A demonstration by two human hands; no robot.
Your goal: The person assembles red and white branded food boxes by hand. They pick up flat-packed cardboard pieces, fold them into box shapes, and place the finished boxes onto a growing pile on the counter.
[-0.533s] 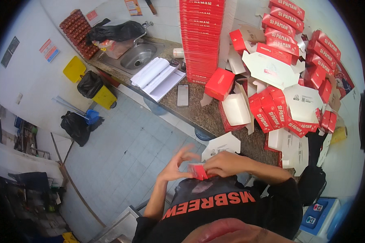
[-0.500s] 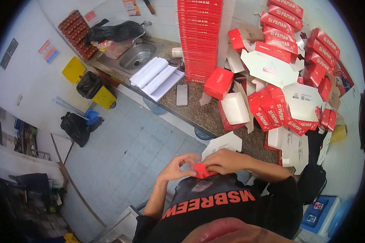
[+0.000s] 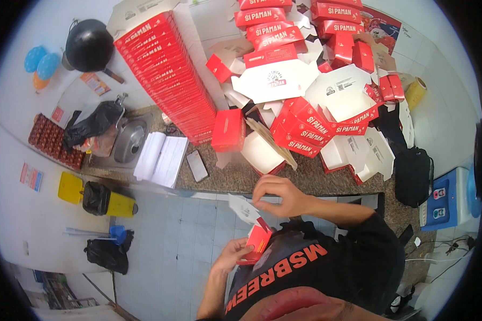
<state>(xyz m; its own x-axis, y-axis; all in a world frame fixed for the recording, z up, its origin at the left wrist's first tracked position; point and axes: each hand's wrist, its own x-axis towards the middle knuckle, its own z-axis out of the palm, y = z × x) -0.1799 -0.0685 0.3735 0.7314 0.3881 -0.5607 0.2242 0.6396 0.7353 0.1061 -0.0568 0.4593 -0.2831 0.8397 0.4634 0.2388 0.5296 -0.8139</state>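
In front of my torso is a small red cardboard box (image 3: 258, 241), partly folded, with its white-inside lid flap (image 3: 243, 209) raised. My left hand (image 3: 233, 254) grips the box's lower side, thumb on the red face. Above it, the curled fingers of my right hand (image 3: 281, 195) pinch at the edge of the flap; the exact contact is small and hard to see. An open box (image 3: 262, 154) with a white inside sits on the counter just beyond my right hand.
The granite counter (image 3: 225, 181) carries a tall stack of red flat boxes (image 3: 160, 75), a pile of folded red boxes (image 3: 302, 128), a phone (image 3: 197, 166) and an open notebook (image 3: 163, 160). Left are a sink (image 3: 129, 142) and a yellow bin (image 3: 120, 203). A black bag (image 3: 414, 176) lies right.
My view has swung right and closer to the counter. My hands, close together on the box before, are now apart: the right is higher, and the box's flap stands raised.
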